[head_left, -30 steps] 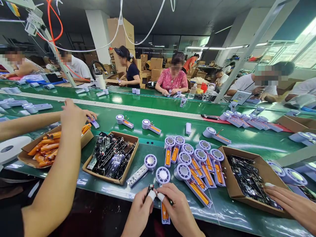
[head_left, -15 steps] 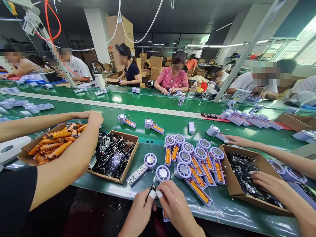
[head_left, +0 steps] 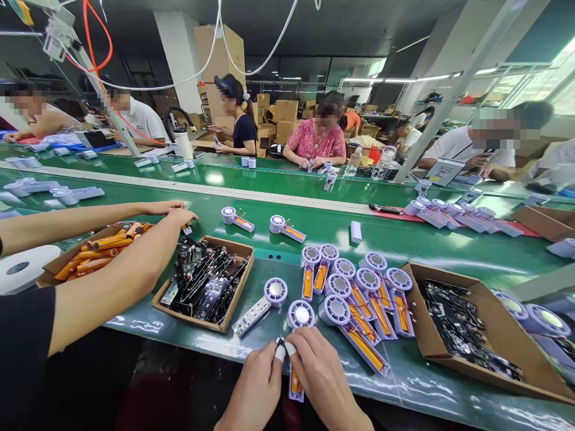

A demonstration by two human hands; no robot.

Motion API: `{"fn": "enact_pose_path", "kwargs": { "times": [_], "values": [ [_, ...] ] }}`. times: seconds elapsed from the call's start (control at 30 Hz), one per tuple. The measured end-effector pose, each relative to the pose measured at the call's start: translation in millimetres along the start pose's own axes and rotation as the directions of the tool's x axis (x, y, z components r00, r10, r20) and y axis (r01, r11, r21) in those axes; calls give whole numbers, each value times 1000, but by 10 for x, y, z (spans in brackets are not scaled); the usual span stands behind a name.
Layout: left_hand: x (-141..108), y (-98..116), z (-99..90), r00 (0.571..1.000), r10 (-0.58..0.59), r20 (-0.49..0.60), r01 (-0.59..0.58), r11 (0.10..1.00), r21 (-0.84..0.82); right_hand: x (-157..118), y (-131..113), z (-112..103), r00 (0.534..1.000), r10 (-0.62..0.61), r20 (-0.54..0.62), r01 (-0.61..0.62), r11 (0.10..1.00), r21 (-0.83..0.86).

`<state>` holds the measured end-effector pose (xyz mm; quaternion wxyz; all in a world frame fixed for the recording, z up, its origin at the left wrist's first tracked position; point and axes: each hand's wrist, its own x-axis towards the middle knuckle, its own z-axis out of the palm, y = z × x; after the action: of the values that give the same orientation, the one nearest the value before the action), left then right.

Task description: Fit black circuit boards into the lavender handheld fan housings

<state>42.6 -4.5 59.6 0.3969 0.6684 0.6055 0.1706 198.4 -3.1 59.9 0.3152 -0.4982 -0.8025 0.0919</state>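
Observation:
Close to the table's front edge, my left hand (head_left: pixel 258 383) pinches a small black circuit board (head_left: pixel 281 341), mostly hidden by the fingers. My right hand (head_left: pixel 321 377) is closed against it from the other side; what lies inside its pinch is hidden. Both thumbs wear white covers. Beneath my hands is a purple handheld fan (head_left: pixel 300 314), its orange battery (head_left: pixel 295 383) showing in the open handle. Left of it lies another fan (head_left: pixel 275 291) with a pale board in its handle. Several fans with orange batteries (head_left: pixel 359 311) and red wires cluster to the right.
A carton of black circuit boards (head_left: pixel 226 328) stands left, another carton (head_left: pixel 530 341) right. Orange batteries (head_left: pixel 96 254) fill a box at far left, under a co-worker's arms (head_left: pixel 121 287). Fans (head_left: pixel 287 230) lie on the green conveyor (head_left: pixel 202 197). People sit across it.
My hands stay together at the board, shifting slightly. The right co-worker's hands have left the carton and the view, and the fan one of them touched is gone. The left co-worker's hand shows a small part.

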Motion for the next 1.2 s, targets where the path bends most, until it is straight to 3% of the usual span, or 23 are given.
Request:
{"fn": "enact_pose_path", "kwargs": {
  "times": [0.17,0.33,0.5,0.67,0.8,0.93,1.1,1.13,1.2],
  "values": [
    [-5,131,-61,998,20,58,-22,999,40,-39,38,89,999,-24,-37,23,999,-48],
    [19,171,-196,987,70,148,-67,998,-20,-52,107,108,999,11,-33,-7,993,120],
    [53,78,-304,966,143,214,-140,990,-30,-27,176,-19,991,104,80,-125,933,338],
    [100,67,-337,948,189,257,-189,982,-23,66,208,-204,970,54,239,-150,902,405],
    [127,90,-324,937,214,277,-214,976,-29,111,180,-233,973,90,214,-174,894,414],
    [96,91,-317,945,191,267,-193,981,-22,59,201,-185,965,171,198,-251,817,520],
    [6,67,-310,980,38,194,-32,999,-34,-111,340,-212,882,409,233,-440,540,718],
    [-9,56,-302,984,-1,180,11,998,-54,-135,349,-242,865,444,233,-461,523,717],
    [-30,29,-275,989,-33,147,48,993,-104,-155,320,-320,866,449,219,-468,576,671]
  ]
}}
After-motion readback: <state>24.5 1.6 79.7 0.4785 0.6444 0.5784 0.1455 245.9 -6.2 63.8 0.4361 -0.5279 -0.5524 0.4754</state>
